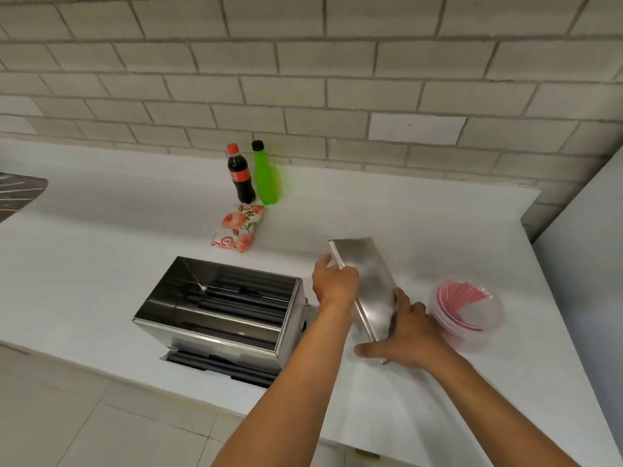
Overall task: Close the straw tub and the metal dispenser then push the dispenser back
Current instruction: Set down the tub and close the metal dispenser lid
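Note:
The metal dispenser [219, 311] stands open near the counter's front edge, with dark straws inside it and in its lower tray. Its flat metal lid [369, 274] lies to the right of it on the counter. My left hand [333, 281] grips the lid's left long edge. My right hand [404, 332] holds the lid's near end, thumb spread out below it. A clear round straw tub [467, 311] holding red straws sits right of the lid; I cannot tell whether a lid is on it.
A cola bottle [240, 175] and a green bottle [265, 173] stand by the tiled wall. A floral tissue pack [237, 228] lies in front of them. A dark sink drainer [18, 193] is at the far left. A grey panel [586, 257] bounds the counter's right side.

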Demonstrator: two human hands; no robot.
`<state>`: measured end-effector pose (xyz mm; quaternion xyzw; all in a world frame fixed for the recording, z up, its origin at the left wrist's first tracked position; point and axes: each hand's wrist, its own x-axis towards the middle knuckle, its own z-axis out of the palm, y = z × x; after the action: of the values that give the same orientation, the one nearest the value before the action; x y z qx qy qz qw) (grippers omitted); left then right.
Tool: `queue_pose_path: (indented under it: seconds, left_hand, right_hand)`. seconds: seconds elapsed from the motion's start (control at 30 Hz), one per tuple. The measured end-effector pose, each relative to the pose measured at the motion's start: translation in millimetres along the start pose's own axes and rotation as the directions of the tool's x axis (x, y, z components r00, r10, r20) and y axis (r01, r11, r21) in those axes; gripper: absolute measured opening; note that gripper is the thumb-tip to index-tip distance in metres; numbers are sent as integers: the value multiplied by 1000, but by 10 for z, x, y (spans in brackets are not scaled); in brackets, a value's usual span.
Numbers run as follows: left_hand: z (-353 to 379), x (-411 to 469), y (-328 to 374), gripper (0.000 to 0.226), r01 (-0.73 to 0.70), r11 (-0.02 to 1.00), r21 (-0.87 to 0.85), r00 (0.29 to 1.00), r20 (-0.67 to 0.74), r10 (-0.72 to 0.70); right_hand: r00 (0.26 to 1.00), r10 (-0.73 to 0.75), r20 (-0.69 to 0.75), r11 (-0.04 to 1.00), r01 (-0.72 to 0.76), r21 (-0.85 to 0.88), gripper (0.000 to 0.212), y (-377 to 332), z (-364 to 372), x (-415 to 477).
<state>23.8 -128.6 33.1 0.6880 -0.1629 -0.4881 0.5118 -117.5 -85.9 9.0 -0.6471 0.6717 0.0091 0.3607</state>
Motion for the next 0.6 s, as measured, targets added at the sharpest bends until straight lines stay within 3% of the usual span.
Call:
queue_pose_path:
  seconds: [0.27,0.3,0.4,0.47,0.53,0.6]
  left_hand:
    - [-119,-277,420,60,-233,970,-73,972,-24,232]
    - [-195,-309,487,62,-268,959,-93,963,-27,267]
    - [-320,-384,645,72,-315,943,-107,949,-8,316]
    - [-489,-418,737,77,-338,932,-130,941,-22,339]
    - [-688,-411,819,82,-368,916,-158,929,-31,368]
    - [-885,-367,888,87,-392,903,-177,919,-33,393]
  right_hand:
    - [982,-135,-131,970,158,185,167,-199,-127,-141]
    - [978,-160,-132,960,185,212,161,-249,-160,-179]
    - [974,-217,-65,890,225,398,113,-338,-334,-301]
    - [971,-240,0,824,204,528,97,-393,-397,-311]
    - [973,-231,20,746,164,646,105,-465,-416,-297]
    - [987,-159,16,627,89,774,128,-555,-386,-256]
